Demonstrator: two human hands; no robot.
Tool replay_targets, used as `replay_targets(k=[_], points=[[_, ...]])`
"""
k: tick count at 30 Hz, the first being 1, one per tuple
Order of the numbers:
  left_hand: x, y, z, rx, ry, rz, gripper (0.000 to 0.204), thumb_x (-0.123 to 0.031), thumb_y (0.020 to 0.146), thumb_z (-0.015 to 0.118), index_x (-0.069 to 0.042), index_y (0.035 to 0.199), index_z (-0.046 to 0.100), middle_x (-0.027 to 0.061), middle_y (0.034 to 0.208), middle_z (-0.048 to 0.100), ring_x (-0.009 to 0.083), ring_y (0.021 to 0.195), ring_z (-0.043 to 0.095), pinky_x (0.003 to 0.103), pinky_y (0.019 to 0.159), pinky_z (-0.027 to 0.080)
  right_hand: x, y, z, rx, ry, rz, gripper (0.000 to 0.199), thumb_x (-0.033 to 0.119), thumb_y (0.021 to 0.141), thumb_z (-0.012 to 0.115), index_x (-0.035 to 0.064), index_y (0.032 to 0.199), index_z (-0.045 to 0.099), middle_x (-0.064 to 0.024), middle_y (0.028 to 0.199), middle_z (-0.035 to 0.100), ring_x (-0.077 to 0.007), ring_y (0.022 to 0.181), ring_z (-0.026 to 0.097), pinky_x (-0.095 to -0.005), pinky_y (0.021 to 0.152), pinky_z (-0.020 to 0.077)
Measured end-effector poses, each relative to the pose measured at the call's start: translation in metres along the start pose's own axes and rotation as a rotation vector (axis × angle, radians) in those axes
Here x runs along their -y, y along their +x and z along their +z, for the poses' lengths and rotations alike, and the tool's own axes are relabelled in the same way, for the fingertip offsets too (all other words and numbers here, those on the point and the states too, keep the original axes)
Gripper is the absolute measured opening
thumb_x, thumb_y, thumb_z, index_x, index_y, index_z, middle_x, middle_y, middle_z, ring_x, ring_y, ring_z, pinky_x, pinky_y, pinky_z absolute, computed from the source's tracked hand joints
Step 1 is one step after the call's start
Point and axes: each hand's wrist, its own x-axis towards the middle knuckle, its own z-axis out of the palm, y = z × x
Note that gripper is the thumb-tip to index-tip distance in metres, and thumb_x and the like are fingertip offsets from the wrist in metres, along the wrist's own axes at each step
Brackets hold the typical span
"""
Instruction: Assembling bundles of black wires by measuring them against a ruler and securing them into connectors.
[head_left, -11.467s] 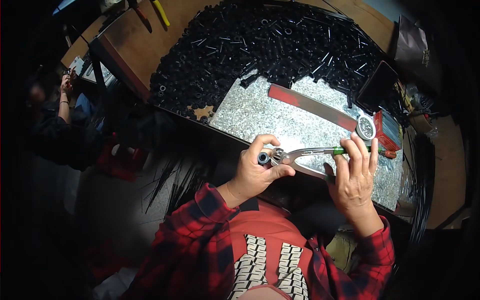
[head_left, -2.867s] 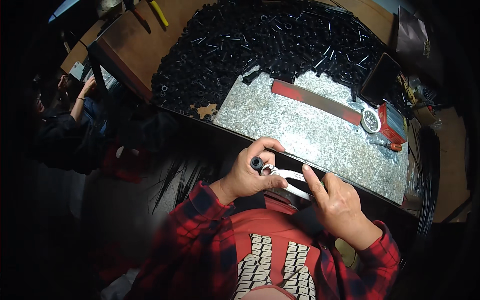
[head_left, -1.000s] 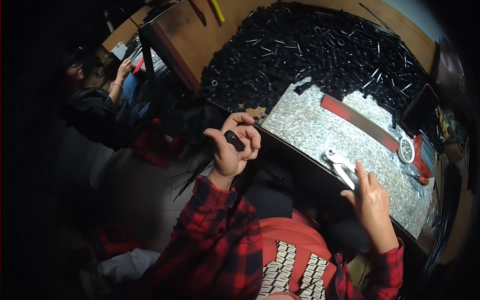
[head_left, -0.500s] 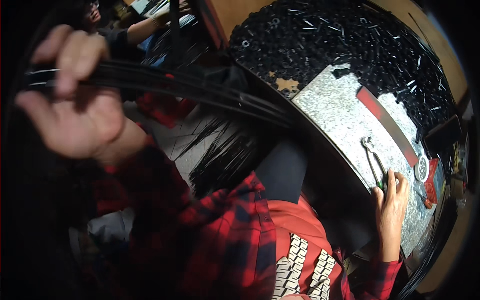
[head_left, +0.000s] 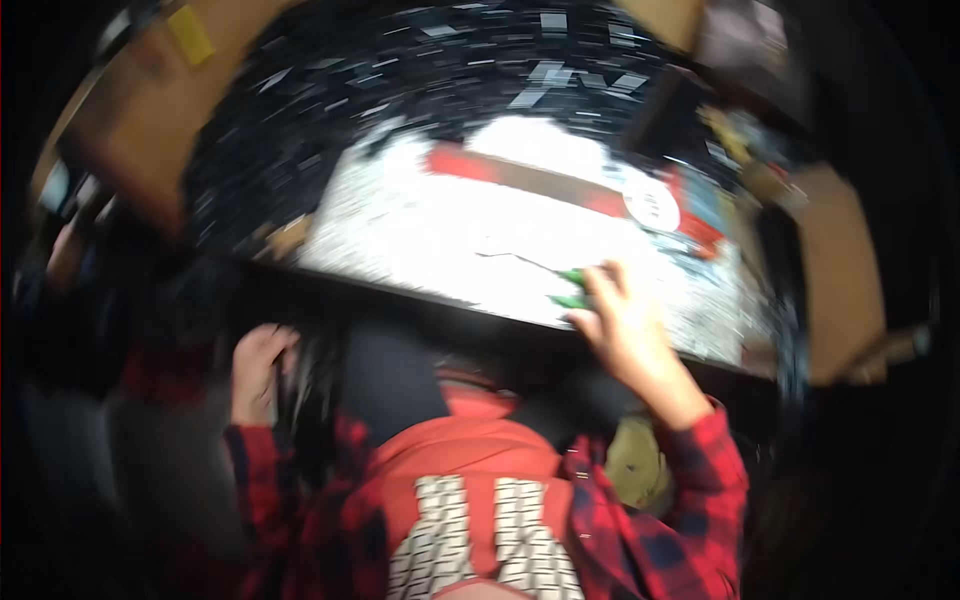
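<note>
In the blurred head view, the right hand (head_left: 620,325) is resting on the green-handled metal pliers (head_left: 560,285) lying on the speckled grey slab (head_left: 420,225), its grip unclear, while the left hand (head_left: 258,372) is curling around dark strands (head_left: 312,395) below the table edge.

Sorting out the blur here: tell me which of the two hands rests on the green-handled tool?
The right hand, up on the speckled worktop, fingers over the tool's green handles. The left hand is below the table edge by black strands.

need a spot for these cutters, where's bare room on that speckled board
Bare room: the middle of the speckled board, between the red strip and the near edge, left of the right hand. Crowded: the black parts heap behind it and the clutter at its right end.
</note>
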Motion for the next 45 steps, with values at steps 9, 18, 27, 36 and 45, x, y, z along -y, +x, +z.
replay_targets(k=[9,18,27,36,45], points=[[0.169,0.119,-0.042,-0.307,0.672,-0.283,0.059,-0.046,0.085,0.063,0.003,0.118,0.058,0.0195,0.119,0.058,0.0266,0.111,0.054,0.037,0.091,0.042,-0.135,-0.086,-0.053,-0.262,-0.392,0.325,0.045,0.025,0.08,0.068,0.0016,0.116,0.056,-0.0207,0.108,0.054,-0.0373,0.101,0.051,-0.044,0.086,0.0441],[0.237,0.183,-0.001,-0.088,0.23,-0.39,0.058,-0.054,0.09,0.043,-0.013,0.13,0.049,0.0075,0.121,0.057,0.0259,0.107,0.055,0.042,0.086,0.045,-0.313,-0.166,-0.1,-0.059,-0.599,1.208,0.051,0.036,0.076,0.072,0.0,0.11,0.06,-0.0173,0.119,0.052,-0.0335,0.113,0.049,-0.0433,0.093,0.0434],[0.238,0.17,0.026,0.043,0.212,-0.443,0.072,-0.06,0.091,0.038,-0.003,0.133,0.045,0.0127,0.133,0.047,0.0263,0.114,0.048,0.038,0.096,0.04,-0.378,-0.202,-0.081,-0.155,-0.946,1.111,0.021,0.017,0.086,0.053,0.0023,0.098,0.061,-0.0128,0.105,0.053,-0.0295,0.099,0.052,-0.0403,0.081,0.0465],[0.298,0.171,-0.01,-0.075,0.215,-0.508,0.079,-0.068,0.087,0.035,-0.013,0.143,0.033,0.0142,0.142,0.04,0.0321,0.131,0.033,0.039,0.108,0.027,-0.381,-0.179,-0.089,0.113,-1.109,1.055,0.023,0.019,0.086,0.054,0.0047,0.097,0.068,-0.0074,0.104,0.052,-0.0251,0.1,0.05,-0.0344,0.082,0.0455],[0.247,0.152,0.033,0.009,-0.031,-0.555,0.07,-0.059,0.091,0.034,-0.011,0.143,0.033,0.0121,0.141,0.041,0.0308,0.13,0.037,0.042,0.102,0.034,-0.371,-0.188,-0.123,-0.393,-0.941,0.915,0.011,0.004,0.082,0.052,-0.0034,0.081,0.059,-0.0138,0.099,0.052,-0.0304,0.094,0.054,-0.0408,0.072,0.0533]])
